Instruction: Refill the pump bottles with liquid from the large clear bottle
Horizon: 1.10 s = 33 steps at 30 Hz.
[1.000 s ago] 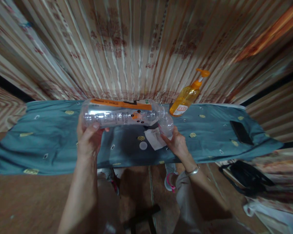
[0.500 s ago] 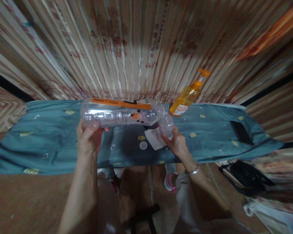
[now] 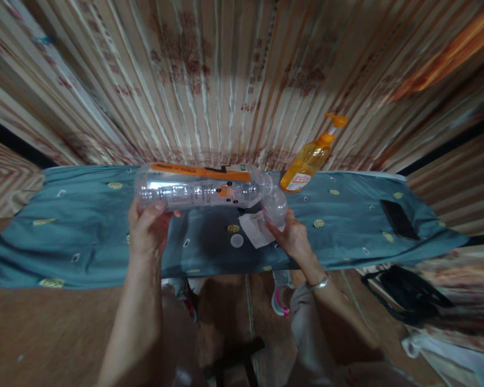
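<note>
My left hand grips the base end of a large clear plastic bottle with an orange label, held on its side above the blue-green cloth. Its mouth points right, into a small clear container that my right hand holds from below with closed fingers. Under the two hands lie a white paper slip and a small white round cap on the cloth.
A table covered in a blue-green patterned cloth runs across the view in front of a striped curtain. An orange pump bottle stands at the back. A black phone lies at the right. A dark bag sits on the floor at the right.
</note>
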Each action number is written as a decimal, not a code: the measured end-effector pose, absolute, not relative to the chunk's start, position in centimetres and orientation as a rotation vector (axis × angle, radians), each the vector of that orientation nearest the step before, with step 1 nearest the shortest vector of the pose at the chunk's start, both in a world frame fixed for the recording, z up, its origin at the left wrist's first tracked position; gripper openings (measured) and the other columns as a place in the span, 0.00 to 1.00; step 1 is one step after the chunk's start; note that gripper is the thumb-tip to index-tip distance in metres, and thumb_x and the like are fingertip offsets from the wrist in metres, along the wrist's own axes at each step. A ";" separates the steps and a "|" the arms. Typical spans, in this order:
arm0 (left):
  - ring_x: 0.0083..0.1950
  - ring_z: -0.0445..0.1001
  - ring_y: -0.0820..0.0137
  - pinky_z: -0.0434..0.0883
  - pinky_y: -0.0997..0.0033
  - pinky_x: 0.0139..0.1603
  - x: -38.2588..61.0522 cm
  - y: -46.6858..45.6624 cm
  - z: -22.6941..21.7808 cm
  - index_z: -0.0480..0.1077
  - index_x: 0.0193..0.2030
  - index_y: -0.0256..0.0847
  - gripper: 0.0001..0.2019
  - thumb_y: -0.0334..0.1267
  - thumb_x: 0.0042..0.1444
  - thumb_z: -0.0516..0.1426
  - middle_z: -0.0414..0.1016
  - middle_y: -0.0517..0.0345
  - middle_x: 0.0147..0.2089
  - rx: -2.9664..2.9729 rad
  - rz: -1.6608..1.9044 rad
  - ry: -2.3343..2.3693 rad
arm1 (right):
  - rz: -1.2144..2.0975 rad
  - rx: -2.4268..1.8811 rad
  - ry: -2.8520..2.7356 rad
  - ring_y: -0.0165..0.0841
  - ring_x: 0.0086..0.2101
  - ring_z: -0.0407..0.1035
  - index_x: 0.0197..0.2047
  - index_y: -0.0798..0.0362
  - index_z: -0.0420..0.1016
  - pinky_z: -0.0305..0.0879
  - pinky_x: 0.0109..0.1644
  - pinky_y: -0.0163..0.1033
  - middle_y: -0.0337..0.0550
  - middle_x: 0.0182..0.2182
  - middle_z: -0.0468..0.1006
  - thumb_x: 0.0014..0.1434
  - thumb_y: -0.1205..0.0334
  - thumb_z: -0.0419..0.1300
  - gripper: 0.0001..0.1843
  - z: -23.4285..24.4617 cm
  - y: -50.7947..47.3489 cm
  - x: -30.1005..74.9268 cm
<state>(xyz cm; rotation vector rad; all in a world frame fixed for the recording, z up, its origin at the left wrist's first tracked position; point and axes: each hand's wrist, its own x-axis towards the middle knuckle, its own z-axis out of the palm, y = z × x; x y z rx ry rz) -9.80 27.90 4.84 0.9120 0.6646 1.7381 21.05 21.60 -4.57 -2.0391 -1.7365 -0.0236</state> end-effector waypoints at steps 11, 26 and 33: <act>0.28 0.71 0.68 0.66 0.71 0.19 -9.6 27.8 5.3 0.77 0.37 0.44 0.16 0.33 0.38 0.69 0.74 0.56 0.31 0.911 1.735 0.683 | -0.023 -2.034 -1.750 0.45 0.35 0.79 0.58 0.60 0.64 0.69 0.35 0.40 0.55 0.35 0.83 0.64 0.42 0.56 0.32 -4.3 21.6 21.1; 0.28 0.71 0.68 0.65 0.69 0.17 -9.5 27.8 5.4 0.77 0.39 0.47 0.17 0.34 0.38 0.70 0.75 0.58 0.32 0.932 1.726 0.715 | 0.043 -2.058 -1.722 0.47 0.37 0.80 0.59 0.63 0.65 0.70 0.37 0.41 0.59 0.37 0.84 0.63 0.43 0.58 0.33 -4.2 21.5 21.1; 0.27 0.71 0.68 0.66 0.70 0.20 -9.4 27.7 5.6 0.76 0.39 0.44 0.17 0.33 0.38 0.69 0.74 0.58 0.30 0.945 1.726 0.713 | 0.027 -2.027 -1.729 0.46 0.36 0.80 0.59 0.62 0.65 0.69 0.36 0.41 0.58 0.36 0.84 0.64 0.41 0.56 0.33 -4.3 21.5 21.2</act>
